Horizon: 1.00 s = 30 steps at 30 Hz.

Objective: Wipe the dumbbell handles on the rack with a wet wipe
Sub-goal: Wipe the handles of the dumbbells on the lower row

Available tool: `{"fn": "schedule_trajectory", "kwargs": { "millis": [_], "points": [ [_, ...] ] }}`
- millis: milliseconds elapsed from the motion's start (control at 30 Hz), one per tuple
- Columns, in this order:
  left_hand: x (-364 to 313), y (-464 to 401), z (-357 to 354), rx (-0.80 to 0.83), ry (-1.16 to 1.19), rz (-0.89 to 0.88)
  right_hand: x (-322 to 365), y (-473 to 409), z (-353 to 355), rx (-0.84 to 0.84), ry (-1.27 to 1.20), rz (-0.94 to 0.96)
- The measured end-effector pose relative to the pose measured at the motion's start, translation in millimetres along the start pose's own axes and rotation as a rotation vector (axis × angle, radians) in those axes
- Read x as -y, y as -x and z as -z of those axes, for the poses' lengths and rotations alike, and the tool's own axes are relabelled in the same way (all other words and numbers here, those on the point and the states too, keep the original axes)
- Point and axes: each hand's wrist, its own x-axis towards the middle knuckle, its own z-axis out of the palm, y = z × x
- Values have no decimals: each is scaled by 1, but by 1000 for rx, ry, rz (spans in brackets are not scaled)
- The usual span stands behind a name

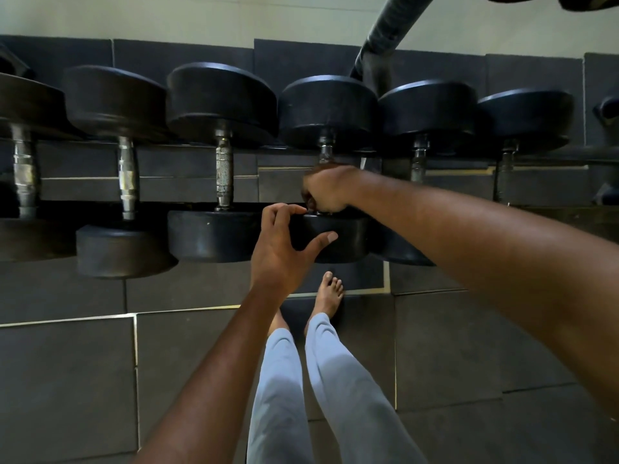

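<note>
Gripping the handle (325, 152) of the fourth dumbbell from the left, the right hand (326, 190) is curled round it just above the near weight head (335, 239); no wipe can be made out in the fist. Left hand (284, 242) is spread, fingertips on the head's top edge, thumb across its face. Dumbbells sit in a row on the rack (552, 159), bare feet on dark floor mats (67, 380) below.
</note>
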Motion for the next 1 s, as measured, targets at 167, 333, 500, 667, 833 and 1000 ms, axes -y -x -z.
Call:
{"fn": "schedule_trajectory", "kwargs": {
  "millis": [167, 333, 500, 667, 833, 1000],
  "points": [
    [-2, 2, 2, 20, -14, 13, -19, 17, -17, -129, -297, 53],
    [-17, 9, -3, 17, -64, -7, -74, 61, -41, -306, -674, -63],
    [-53, 22, -35, 54, -144, -100, -142, 112, -79, -532, -925, -158],
    [-101, 25, -105, 98, -127, -134, -193, 129, -98, -558, -793, -143],
    [-120, 25, -156, 89, -78, 31, -218, 118, -111, -433, -670, 20],
    [-120, 24, -167, 13, 22, 105, -228, 113, -110, -345, -588, 92]
  ]
}}
